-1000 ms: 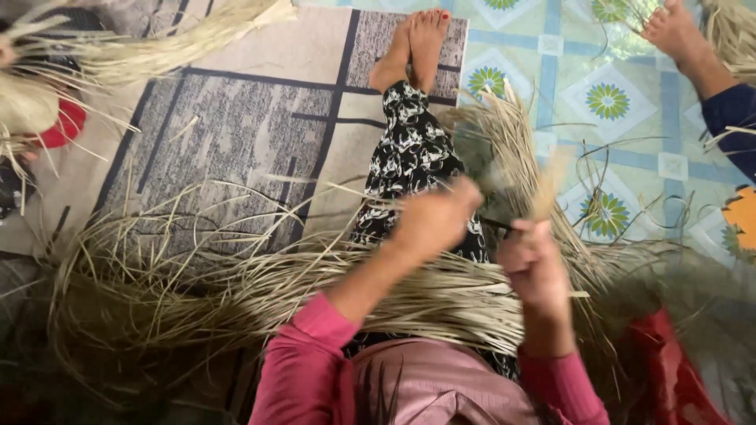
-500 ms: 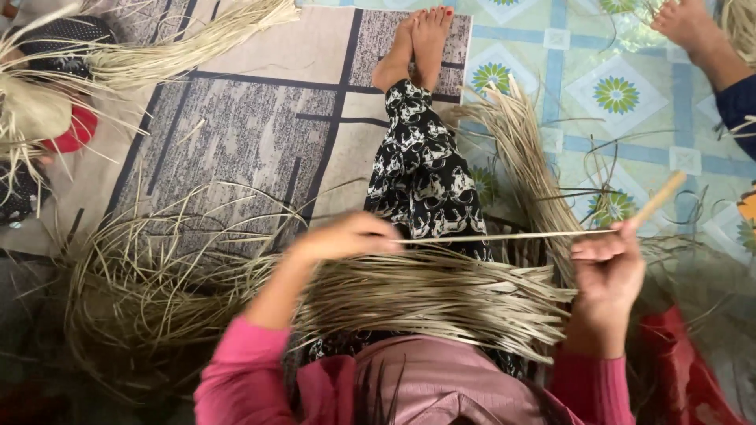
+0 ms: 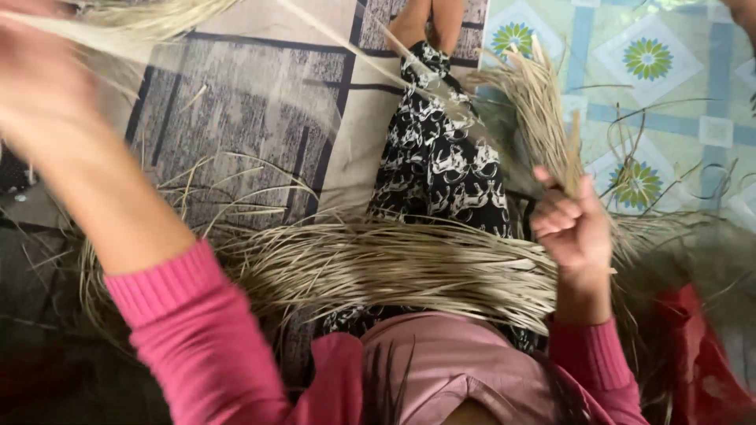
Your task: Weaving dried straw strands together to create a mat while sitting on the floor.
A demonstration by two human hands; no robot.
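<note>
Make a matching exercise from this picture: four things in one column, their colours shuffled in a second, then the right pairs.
Things:
1. sleeve
2. trousers
3. bundle of dried strips
4. cloth at the right edge

Colours:
A. black with white pattern
B. red
C. pink
D. pale straw

Pairs: 1-C, 2-A, 3-D, 4-B
</note>
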